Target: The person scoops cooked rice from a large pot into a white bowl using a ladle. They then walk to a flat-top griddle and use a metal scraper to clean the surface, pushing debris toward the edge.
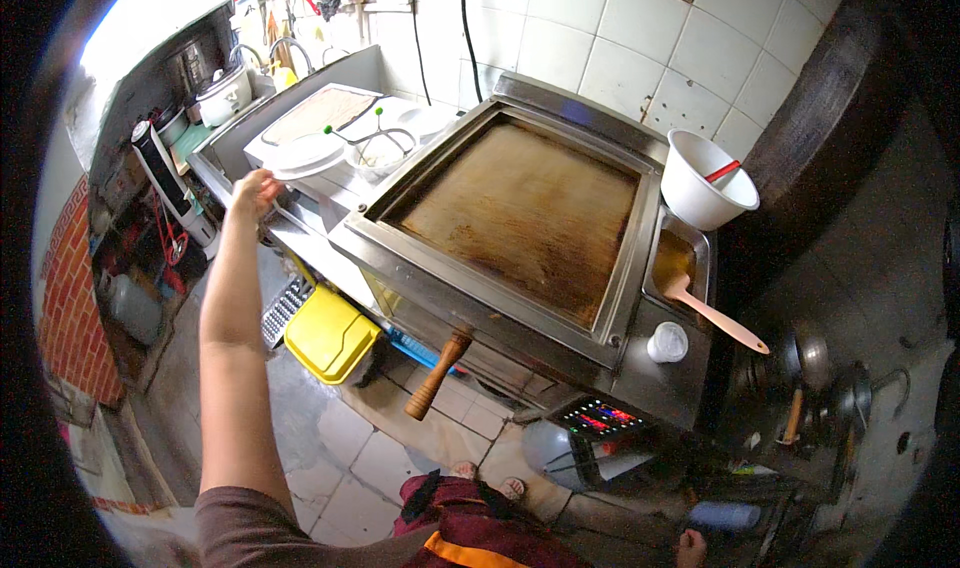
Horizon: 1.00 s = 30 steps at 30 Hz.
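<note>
My left hand (257, 191) reaches out at the far left, its fingers at the near rim of a round white plate or lid (306, 154). Whether they grip it, I cannot tell. Right beside that sits a white bowl (375, 155) with pale contents, and a metal utensil with green knobs (358, 142) rests across it. Behind lies a white board (259, 150) bearing a pale, flat sheet (319, 114). Before me is a flat-top griddle (517, 208) with a browned, bare surface. Only part of my right hand (690, 547) shows, low at the bottom right; its grip is unclear.
Right of the griddle stand a deep white bowl (701, 185) with a red handle inside, a metal pan of oil (671, 249) with a pink-handled utensil (720, 320), and a white cup (667, 343). A wooden handle (439, 377) juts out in front. Below is a yellow-lidded bin (330, 335).
</note>
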{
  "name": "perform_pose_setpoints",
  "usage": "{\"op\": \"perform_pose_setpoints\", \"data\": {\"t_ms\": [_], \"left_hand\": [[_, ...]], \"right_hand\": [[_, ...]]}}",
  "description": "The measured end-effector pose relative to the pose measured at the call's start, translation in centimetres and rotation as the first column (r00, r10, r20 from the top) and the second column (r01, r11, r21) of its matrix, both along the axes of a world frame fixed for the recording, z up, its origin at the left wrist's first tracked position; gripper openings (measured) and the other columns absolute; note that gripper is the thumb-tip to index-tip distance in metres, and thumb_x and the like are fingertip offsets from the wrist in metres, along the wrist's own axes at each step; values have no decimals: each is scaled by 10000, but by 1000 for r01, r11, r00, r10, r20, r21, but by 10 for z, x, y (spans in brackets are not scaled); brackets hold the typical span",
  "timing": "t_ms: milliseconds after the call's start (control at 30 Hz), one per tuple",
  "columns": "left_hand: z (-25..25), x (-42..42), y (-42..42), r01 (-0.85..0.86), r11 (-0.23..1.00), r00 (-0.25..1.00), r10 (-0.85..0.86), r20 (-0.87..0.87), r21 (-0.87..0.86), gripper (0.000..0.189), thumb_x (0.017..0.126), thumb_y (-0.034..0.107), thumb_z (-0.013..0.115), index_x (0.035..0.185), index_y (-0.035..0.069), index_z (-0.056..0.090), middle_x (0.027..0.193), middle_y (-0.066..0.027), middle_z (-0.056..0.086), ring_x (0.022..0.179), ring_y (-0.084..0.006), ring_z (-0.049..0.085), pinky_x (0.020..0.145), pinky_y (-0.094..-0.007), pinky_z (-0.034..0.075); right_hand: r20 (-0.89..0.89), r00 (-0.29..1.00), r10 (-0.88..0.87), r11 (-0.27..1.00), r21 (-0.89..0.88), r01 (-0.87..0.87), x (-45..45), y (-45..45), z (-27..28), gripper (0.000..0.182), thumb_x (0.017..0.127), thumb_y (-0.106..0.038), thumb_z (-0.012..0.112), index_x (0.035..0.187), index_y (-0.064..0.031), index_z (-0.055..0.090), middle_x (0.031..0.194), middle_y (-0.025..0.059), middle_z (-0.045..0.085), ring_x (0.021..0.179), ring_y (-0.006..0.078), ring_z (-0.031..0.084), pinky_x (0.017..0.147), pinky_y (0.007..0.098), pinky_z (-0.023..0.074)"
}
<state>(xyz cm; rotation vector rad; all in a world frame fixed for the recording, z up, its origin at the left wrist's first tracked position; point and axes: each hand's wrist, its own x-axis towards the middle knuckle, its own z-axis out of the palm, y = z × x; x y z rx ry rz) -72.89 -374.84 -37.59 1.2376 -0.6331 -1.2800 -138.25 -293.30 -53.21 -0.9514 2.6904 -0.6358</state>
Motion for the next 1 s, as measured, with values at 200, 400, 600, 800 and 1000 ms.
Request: {"op": "perform_pose_setpoints", "data": {"t_ms": [200,400,600,800,1000], "left_hand": [[121,93,-24,7,918,975,82,206,-395,136,783,74,511,880,-21,521,772,-106,568,737,-216,577,713,-293,497],[214,-68,-27,624,515,781,-393,485,-587,274,791,68,574,1047,-5,510,1027,-165,551,958,-222,550,849,-281,465],[185,-405,60,917,370,302,-395,868,-151,172,810,69,534,944,-39,531,906,-159,583,855,-214,575,788,-261,486],[139,-529,73,898,200,435,-538,722,-392,118,772,12,554,866,-60,548,860,-193,582,788,-259,599,723,-318,532],[146,-560,113,809,575,586,-777,228,-119,119,752,3,559,836,-81,552,817,-198,588,744,-260,609,665,-323,552]], "right_hand": [[65,997,-36,994,-104,42,-9,26,-47,267,870,-263,491,992,-41,575,675,58,516,552,129,461,520,294,404],[125,979,-160,982,-77,170,-16,44,-104,205,839,-198,512,858,-3,572,799,86,580,578,142,478,609,315,446],[171,943,-284,944,-120,306,-9,73,-112,244,870,-251,438,823,-38,548,780,90,573,535,170,451,642,338,452],[338,845,-415,855,-173,490,8,138,-138,187,864,-203,453,1010,-87,451,766,90,546,554,165,461,576,329,426],[748,651,-128,572,-480,665,22,219,-201,358,858,-154,468,1197,-135,355,751,90,519,573,160,471,509,319,399]]}}
